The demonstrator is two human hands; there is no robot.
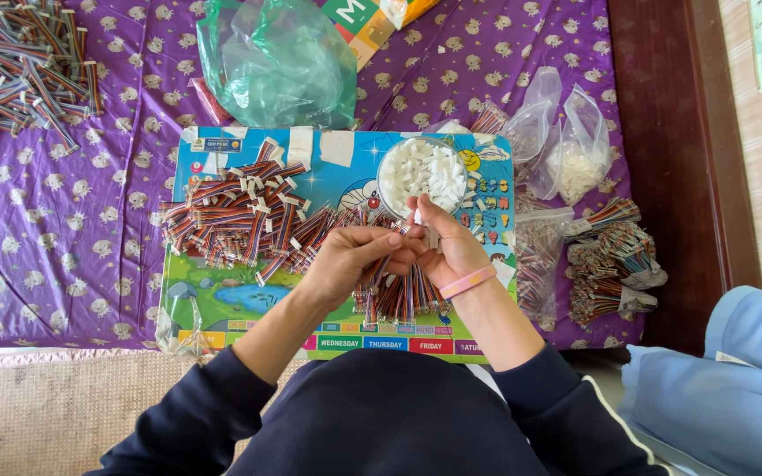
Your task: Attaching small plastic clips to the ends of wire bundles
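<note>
The person wears a dark navy top with long sleeves pushed up the forearms. A thin white stripe runs along the right sleeve. A pink band circles the right wrist.

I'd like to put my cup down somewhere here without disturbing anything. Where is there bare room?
The purple cloth lies bare left of the colourful board, below the far cable pile. The woven mat at bottom left is bare too. It is crowded on the board around both hands, and right of it among plastic bags and cable bundles.
</note>
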